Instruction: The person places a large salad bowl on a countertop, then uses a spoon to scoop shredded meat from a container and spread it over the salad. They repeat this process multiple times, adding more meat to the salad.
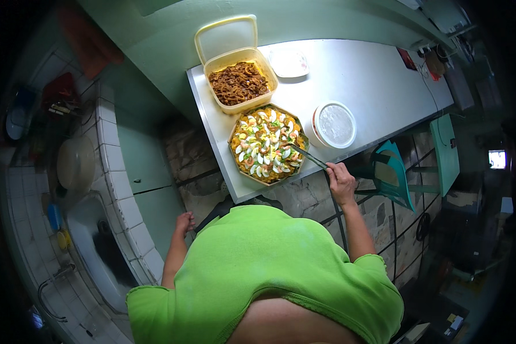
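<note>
My right hand (341, 184) is closed round the handle end of dark tongs (311, 156). Their tips reach the right side of an octagonal tray (233, 157) of noodles, topped with egg slices, shrimp and chopped green bits. By my left side, away from the table, my left hand (184, 222) hangs with its fingers curled in, and nothing shows in it. Behind the noodle tray, a yellow plastic container (240, 106) with its lid raised holds brown strips of food. To the right of the noodles stands a round white tub (334, 125) with a translucent lid.
A white square dish (288, 62) sits at the back of the white table (378, 74). Beyond the table's front right edge is a green plastic chair (394, 175). On my left, a tiled counter (118, 166) holds a sink (97, 246).
</note>
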The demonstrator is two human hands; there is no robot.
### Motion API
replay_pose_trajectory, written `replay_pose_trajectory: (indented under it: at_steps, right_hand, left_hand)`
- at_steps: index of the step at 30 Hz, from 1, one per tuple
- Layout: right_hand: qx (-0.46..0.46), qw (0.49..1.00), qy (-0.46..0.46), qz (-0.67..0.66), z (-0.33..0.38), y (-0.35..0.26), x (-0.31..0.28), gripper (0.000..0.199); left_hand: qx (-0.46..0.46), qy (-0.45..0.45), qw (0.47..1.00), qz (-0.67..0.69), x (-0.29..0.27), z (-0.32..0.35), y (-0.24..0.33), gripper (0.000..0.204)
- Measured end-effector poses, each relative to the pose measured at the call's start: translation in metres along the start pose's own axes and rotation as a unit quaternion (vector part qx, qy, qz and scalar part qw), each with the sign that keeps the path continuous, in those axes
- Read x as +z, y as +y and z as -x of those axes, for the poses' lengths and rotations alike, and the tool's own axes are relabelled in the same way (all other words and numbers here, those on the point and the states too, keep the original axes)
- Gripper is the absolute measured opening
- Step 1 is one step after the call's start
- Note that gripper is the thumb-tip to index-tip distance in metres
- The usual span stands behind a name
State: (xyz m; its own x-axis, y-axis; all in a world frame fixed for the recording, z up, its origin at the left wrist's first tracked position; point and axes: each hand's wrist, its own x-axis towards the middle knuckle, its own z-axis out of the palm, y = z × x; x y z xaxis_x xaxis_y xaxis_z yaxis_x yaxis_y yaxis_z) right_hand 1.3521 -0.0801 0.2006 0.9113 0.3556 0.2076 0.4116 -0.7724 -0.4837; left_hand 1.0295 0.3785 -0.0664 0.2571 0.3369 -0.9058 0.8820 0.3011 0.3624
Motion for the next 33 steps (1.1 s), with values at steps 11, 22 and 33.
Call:
replay_pose_trajectory:
  at_steps: [11, 22, 33]
  right_hand:
    - [-0.09, 0.993, -0.009, 0.08, 0.023, 0.005, 0.016, 0.019]
    - [-0.035, 0.998, -0.047, 0.037, -0.002, 0.003, -0.003, 0.015]
    - [-0.126, 0.992, -0.024, -0.012, -0.139, -0.049, 0.013, 0.023]
  left_hand:
    - [0.027, -0.002, 1.0, -0.006, 0.004, 0.008, 0.033, 0.026]
    - [-0.002, 0.005, 1.0, 0.008, -0.005, 0.006, 0.006, 0.027]
    - [0.022, 0.009, 0.999, 0.041, -0.007, 0.001, 0.008, 0.028]
